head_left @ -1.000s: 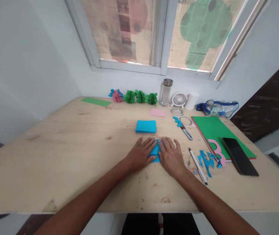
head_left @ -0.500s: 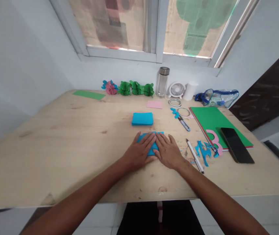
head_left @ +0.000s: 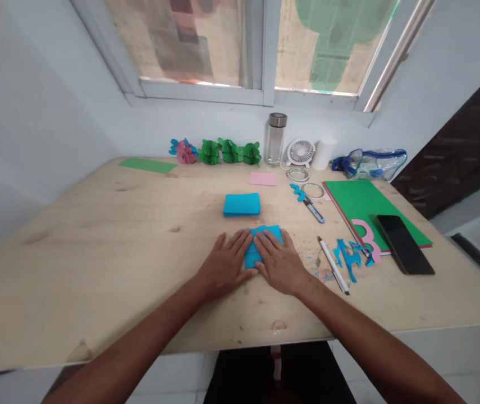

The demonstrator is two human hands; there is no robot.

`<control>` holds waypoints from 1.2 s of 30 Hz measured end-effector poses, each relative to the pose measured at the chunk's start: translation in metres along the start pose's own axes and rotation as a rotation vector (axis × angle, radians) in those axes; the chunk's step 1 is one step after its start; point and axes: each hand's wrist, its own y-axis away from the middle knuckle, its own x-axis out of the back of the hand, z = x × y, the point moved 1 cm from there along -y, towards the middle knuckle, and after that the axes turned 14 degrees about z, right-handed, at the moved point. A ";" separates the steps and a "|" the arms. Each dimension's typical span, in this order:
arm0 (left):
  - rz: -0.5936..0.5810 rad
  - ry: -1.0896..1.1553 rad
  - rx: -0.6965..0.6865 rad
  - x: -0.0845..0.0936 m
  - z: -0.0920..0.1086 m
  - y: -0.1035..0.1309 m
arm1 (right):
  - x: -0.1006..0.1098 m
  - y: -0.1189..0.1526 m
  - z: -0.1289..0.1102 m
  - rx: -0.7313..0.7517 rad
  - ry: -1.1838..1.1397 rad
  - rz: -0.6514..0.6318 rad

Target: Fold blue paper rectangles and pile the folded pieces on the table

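A piece of blue paper [head_left: 250,259], which looks folded, lies flat on the wooden table under my hands. Along its left edge rests my left hand [head_left: 225,262], palm down with the fingers stretched out. My right hand [head_left: 280,261] is spread flat over the paper's right part and hides some of it. The two thumbs nearly meet at the paper's near edge. Just beyond my hands sits a neat stack of blue paper pieces [head_left: 242,204], touched by neither hand.
To the right are a white pen [head_left: 333,264], blue paper scraps [head_left: 349,258], thread snips [head_left: 313,209], tape rolls [head_left: 313,191], green sheets [head_left: 361,196] and a phone [head_left: 405,244]. Along the wall stand paper ornaments [head_left: 229,150], a glass bottle [head_left: 275,140] and a small fan [head_left: 301,152].
My left hand has slid left off most of the blue paper, baring more of its middle. The right hand stays pressed on it. The whole view has shifted slightly.
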 end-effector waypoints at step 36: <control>0.149 -0.065 0.125 0.001 0.024 -0.003 | 0.000 0.017 0.013 -0.140 0.100 -0.010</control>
